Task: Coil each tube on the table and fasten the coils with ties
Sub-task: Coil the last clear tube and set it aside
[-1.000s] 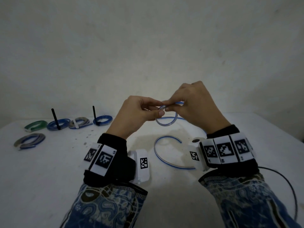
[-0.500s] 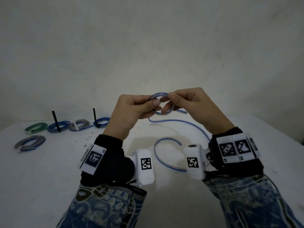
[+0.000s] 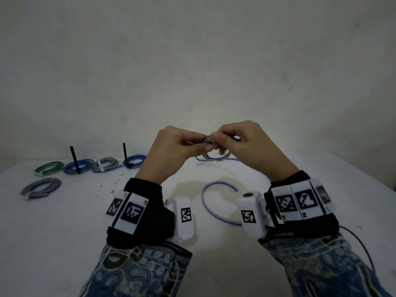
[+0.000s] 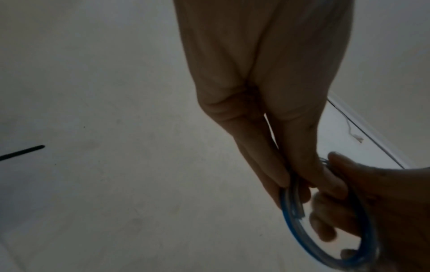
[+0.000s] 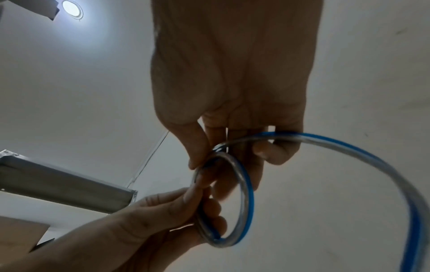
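A clear tube with a blue stripe is held up above the white table, wound into a small coil. My left hand pinches the coil's left side between thumb and fingers. My right hand pinches the coil at its top, and the tube runs on under its curled fingers. The free length of the tube trails down and curves across the table between my wrists. In the left wrist view the blue coil hangs from my fingertips.
Several tied coils lie at the back left: a green one, a blue one with a black tie standing up, a grey one, another blue one with a black tie, and a grey-blue one nearer.
Both hands have kept hold of the tube and shifted their pinch. The coil, raised upright half a second ago, now hangs lower and flatter below the fingers.
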